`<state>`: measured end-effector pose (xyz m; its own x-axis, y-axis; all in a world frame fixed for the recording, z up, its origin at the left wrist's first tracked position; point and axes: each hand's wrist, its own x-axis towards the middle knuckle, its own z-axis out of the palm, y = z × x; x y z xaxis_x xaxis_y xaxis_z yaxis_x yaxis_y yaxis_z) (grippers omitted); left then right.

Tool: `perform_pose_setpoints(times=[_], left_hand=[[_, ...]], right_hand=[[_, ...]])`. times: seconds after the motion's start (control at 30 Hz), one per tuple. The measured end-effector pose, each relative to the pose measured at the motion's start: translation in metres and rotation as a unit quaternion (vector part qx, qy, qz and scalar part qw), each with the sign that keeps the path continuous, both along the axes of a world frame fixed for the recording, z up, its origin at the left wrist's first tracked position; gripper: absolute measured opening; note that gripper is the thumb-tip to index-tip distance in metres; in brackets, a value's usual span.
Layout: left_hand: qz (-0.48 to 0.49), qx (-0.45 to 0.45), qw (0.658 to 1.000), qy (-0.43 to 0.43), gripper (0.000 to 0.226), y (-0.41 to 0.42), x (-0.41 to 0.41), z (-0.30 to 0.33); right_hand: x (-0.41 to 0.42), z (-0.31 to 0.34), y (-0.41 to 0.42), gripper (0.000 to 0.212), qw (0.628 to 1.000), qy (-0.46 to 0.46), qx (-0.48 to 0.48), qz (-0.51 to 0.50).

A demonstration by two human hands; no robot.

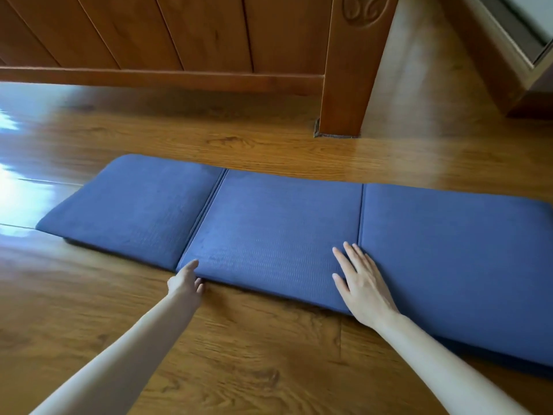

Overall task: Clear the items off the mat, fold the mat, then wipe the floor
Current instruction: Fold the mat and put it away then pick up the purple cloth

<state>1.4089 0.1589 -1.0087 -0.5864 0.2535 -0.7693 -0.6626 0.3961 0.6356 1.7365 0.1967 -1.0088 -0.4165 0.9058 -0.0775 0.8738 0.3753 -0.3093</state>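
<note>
Blue padded mat (284,223), divided by two seams into three panels, lies flat on the glossy wooden floor (239,339). Right hand (363,287) rests palm down on the middle panel at the mat's near edge, fingers straight and spread, fingertips reaching just short of the seam that bounds the rightmost panel; nothing is grasped. Left hand (187,281) meets the near edge of the mat at the opposite seam, thumb lying on top of the fabric while the remaining fingers curl against or under the edge; whether they actually clamp the mat cannot be told from this view. Between the two hands spans the full near edge of the middle panel. Left of the left hand, the leftmost panel sits with its outer edge slightly raised from the floor. Right of the right hand, the third panel runs out of view. Beyond both hands, past the far edge of the mat, stands a wooden bed frame (179,34) with a carved post (350,73) resting on the floor.
</note>
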Motion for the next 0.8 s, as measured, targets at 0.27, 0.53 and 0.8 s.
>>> perform_pose_setpoints(times=[0.27, 0.53, 0.8], left_hand=[[-0.019, -0.01, 1.0, -0.016, 0.05, -0.008, -0.04, -0.005], [-0.057, -0.046, 0.986, 0.152, 0.067, -0.001, -0.09, -0.013], [0.008, 0.058, 0.993, 0.105, 0.055, 0.009, -0.142, 0.01]], right_hand=[[-0.001, 0.002, -0.007, 0.059, 0.999, -0.019, -0.009, -0.026], [0.006, -0.007, -0.011, 0.074, 1.0, -0.008, -0.015, -0.024], [0.006, -0.014, -0.011, 0.078, 0.999, -0.031, 0.009, -0.032]])
